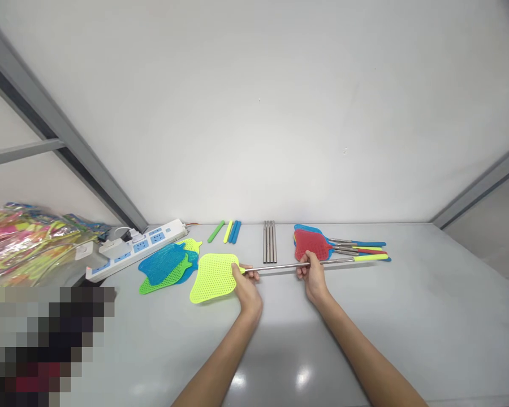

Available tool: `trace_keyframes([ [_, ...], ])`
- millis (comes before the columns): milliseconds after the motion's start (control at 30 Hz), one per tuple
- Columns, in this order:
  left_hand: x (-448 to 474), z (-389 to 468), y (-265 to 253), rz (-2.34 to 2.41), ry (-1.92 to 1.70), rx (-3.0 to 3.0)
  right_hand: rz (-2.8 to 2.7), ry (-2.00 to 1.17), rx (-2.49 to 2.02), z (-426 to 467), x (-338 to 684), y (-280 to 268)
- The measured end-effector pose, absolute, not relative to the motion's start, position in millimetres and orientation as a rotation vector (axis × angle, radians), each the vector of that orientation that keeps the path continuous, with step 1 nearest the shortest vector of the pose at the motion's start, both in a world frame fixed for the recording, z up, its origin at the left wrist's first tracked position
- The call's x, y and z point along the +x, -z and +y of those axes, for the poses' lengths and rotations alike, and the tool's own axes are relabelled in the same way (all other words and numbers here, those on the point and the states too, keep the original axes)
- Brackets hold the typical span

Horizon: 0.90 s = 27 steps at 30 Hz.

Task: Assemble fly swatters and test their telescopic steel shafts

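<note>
Both my hands hold one yellow fly swatter (215,277), stretched out sideways above the grey table (441,316). My left hand (246,285) pinches it where the yellow mesh head meets the metal rod. Further along, my right hand (313,277) is closed round the extended rod, and the yellow grip (371,258) points right. Just behind my right hand lies a pile of fly swatters, a red one (309,244) on top and blue ones beneath. Left of the held head, loose blue mesh heads (161,264) overlap green (165,280) and yellow ones.
Several metal rods (270,242) lie side by side near the wall. Left of them are loose grips: green (216,232), yellow (228,232) and blue (236,232). A white power strip (169,230) with plugs runs along the left edge, beside colourful plastic-wrapped goods (29,243).
</note>
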<state>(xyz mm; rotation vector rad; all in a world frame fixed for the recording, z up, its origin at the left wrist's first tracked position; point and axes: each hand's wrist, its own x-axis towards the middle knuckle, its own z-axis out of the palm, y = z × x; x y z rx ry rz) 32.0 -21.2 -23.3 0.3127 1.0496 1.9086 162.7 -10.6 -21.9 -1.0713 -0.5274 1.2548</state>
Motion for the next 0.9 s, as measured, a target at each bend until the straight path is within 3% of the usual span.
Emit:
trace_keyframes([
  [900,32.7,-22.9,22.9,1.068,-1.808,0.370,-0.386,-1.140,-0.983,-12.8,159.1,23.7],
])
